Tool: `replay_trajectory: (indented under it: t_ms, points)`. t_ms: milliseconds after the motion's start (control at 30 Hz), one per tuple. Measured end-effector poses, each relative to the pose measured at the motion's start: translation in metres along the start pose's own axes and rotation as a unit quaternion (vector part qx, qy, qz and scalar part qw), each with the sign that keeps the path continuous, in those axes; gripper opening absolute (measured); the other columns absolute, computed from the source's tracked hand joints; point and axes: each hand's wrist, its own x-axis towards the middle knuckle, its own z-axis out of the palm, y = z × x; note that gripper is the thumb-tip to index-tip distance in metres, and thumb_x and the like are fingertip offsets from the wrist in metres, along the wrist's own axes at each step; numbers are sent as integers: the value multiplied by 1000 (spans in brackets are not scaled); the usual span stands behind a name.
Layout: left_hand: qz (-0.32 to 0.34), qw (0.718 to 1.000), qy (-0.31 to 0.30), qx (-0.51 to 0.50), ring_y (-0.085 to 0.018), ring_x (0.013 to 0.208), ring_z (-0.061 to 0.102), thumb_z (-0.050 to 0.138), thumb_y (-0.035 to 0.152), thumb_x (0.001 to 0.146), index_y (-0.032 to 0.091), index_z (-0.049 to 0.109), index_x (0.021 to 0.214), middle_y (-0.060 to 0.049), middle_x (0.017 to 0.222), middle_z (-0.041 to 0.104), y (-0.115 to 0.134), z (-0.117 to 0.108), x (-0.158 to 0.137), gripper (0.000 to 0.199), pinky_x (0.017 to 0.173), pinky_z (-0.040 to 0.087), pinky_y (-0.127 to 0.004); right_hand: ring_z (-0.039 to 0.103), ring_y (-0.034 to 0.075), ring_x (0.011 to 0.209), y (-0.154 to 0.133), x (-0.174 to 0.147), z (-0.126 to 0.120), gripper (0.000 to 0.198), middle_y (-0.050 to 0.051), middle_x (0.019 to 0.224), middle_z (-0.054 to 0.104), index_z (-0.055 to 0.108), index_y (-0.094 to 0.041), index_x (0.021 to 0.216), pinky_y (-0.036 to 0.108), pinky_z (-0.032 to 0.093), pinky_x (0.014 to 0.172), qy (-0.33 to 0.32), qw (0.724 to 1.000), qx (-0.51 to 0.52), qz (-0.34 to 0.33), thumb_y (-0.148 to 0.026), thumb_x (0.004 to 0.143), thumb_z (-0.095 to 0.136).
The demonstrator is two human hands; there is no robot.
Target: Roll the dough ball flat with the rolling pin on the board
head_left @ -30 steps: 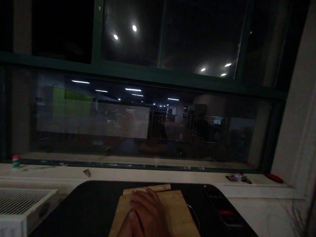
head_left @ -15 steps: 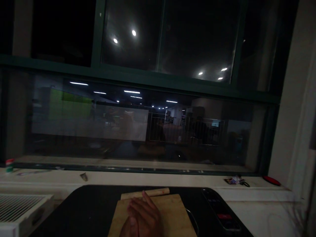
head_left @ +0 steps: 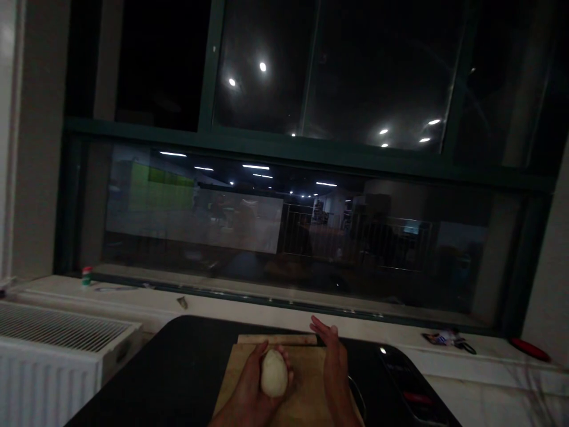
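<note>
A smooth, pale ball of dough (head_left: pixel 274 375) rests in my left hand (head_left: pixel 254 385), whose fingers curl round it above the wooden board (head_left: pixel 306 409). Apart from it, on the right side of the board, my right hand (head_left: pixel 334 362) is raised on edge with its fingers stretched out and nothing in it. Along the board's far edge lies a wooden rolling pin (head_left: pixel 278 340). Part of a thin, shiny curved rim (head_left: pixel 358 396) shows beside the board, mostly hidden by my right forearm.
The board lies on a black table (head_left: pixel 178 367). A phone (head_left: pixel 411 385) lies at the right. Behind runs a windowsill (head_left: pixel 249 309) with a red-and-green container (head_left: pixel 86 275), small packets (head_left: pixel 444 338) and a red disc-like object (head_left: pixel 528 349). A white radiator (head_left: pixel 57 350) stands at the left.
My hands were pressed together over the board; now they are apart, with the dough showing in my left hand. My right hand has moved right. The camera view has turned left.
</note>
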Motion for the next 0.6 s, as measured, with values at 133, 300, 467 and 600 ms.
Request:
replay_trajectory:
  t_ms: [133,300,467,600]
  points:
    - [-28,998,-13,-50,-17,76,67,82,48,67,21,61,88,0,79,68,3,12,5,40,78,55,-34,68,29,98,26,23,-22,78,11,95,75,74,-18,103,43,45,96,22,996,-1,87,-85,75,44]
    - [210,918,-5,337,-20,76,63,59,56,87,18,63,81,-3,77,65,27,42,16,38,75,53,-36,68,28,94,39,22,-18,77,10,93,75,73,-18,103,40,48,90,4,996,19,91,-84,74,46]
    - [333,553,-132,752,-26,102,57,53,27,92,22,67,91,-7,101,66,5,38,15,15,95,43,-43,68,25,90,40,23,-19,72,7,87,75,73,-18,102,35,49,85,10,996,19,86,-81,78,46]
    - [312,531,-195,764,-24,108,56,55,38,92,27,64,106,-3,109,66,0,27,24,20,98,42,-39,68,24,86,40,23,-21,70,6,85,74,73,-19,103,34,49,81,18,996,9,82,-79,80,44]
